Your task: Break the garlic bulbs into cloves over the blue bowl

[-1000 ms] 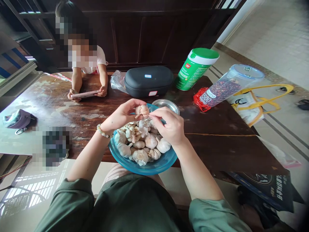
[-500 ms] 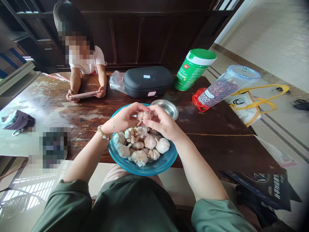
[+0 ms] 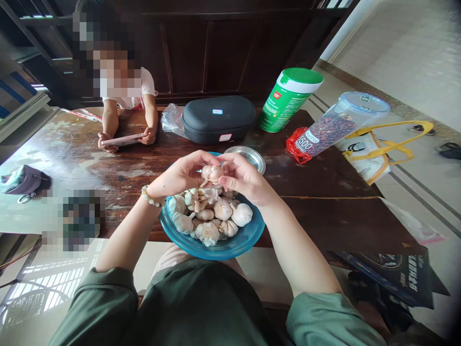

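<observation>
Far left of the hands, a seated person point(image 3: 110, 126) holds a phone point(image 3: 120, 140) on the worn wooden table point(image 3: 86, 168). The left hand point(image 3: 183, 175) and right hand point(image 3: 245, 178) close together on a garlic bulb point(image 3: 212, 174), just above a blue bowl point(image 3: 212, 247) heaped with garlic. Past the right hand lie a steel dish point(image 3: 248, 157), a green canister point(image 3: 288, 101), and the tiled floor point(image 3: 406, 211).

From here I read this as a lived-in home: a worn, dark wooden surface point(image 3: 324, 221) with patchy finish, dark panelled wooden furniture point(image 3: 223, 48) behind it, a pale tiled floor point(image 3: 425, 192), a green-and-white powder canister point(image 3: 290, 99), a clear plastic jar point(image 3: 331, 129) of dried reddish pieces, and a seated person point(image 3: 110, 122) holding a pink phone point(image 3: 122, 140).
</observation>
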A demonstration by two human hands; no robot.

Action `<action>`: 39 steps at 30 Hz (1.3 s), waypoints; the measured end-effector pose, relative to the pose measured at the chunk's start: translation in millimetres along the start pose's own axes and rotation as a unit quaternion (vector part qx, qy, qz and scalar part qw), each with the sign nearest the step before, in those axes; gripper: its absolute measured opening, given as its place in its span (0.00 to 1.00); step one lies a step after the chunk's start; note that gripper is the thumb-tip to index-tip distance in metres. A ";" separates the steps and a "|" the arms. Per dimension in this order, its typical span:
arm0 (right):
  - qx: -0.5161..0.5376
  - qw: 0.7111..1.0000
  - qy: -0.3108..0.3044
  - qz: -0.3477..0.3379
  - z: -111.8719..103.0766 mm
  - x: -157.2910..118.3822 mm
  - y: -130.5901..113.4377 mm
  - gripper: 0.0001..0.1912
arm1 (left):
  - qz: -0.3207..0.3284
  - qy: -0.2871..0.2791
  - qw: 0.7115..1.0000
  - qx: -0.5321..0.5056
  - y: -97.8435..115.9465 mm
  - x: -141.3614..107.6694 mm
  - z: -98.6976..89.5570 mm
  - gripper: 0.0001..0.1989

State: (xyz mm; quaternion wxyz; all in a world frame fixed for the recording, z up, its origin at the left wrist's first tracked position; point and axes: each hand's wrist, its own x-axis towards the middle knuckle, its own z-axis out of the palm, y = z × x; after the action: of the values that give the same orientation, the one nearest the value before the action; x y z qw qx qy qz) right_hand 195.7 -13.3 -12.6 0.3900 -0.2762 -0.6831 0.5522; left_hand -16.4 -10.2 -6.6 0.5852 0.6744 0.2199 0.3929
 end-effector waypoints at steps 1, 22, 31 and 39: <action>-0.004 1.000 0.002 0.006 0.2 -0.1 -1.0 0.23 | -0.003 0.001 1.000 0.003 0.1 -0.4 0.4 0.19; -0.272 0.946 0.144 -0.104 4.7 -2.4 7.8 0.15 | 0.010 0.098 0.995 -0.025 3.6 -2.4 -0.1 0.21; -0.363 0.882 0.217 -0.211 9.6 -5.3 -2.1 0.08 | -0.032 0.084 0.991 -0.099 6.4 -3.5 -0.9 0.22; -0.354 0.841 0.294 -0.283 13.7 -6.6 4.1 0.19 | -0.062 0.121 0.974 -0.181 9.9 -0.2 0.0 0.18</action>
State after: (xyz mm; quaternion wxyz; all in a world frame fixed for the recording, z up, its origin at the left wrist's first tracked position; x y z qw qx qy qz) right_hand 187.6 -25.0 -19.3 0.5878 -0.3394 -0.7337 0.0313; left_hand -18.1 -12.5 2.8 0.6896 0.4901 0.2559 0.4677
